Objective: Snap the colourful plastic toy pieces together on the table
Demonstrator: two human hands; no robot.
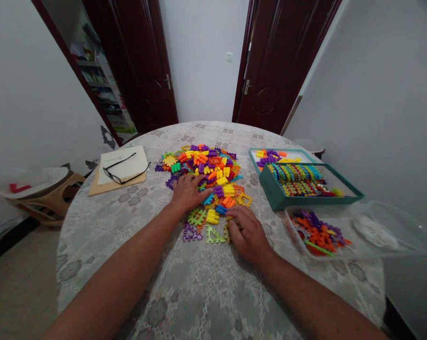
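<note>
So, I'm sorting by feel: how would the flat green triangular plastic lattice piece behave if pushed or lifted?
The flat green triangular plastic lattice piece looks thin and holed, so probably light. Lying flat on the lace tablecloth, it would likely slide or snag, not roll.

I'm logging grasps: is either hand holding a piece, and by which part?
Left hand lies flat on the pile of pieces, holding nothing. Right hand touches a yellow piece at its edge; a grip cannot be told.
</note>
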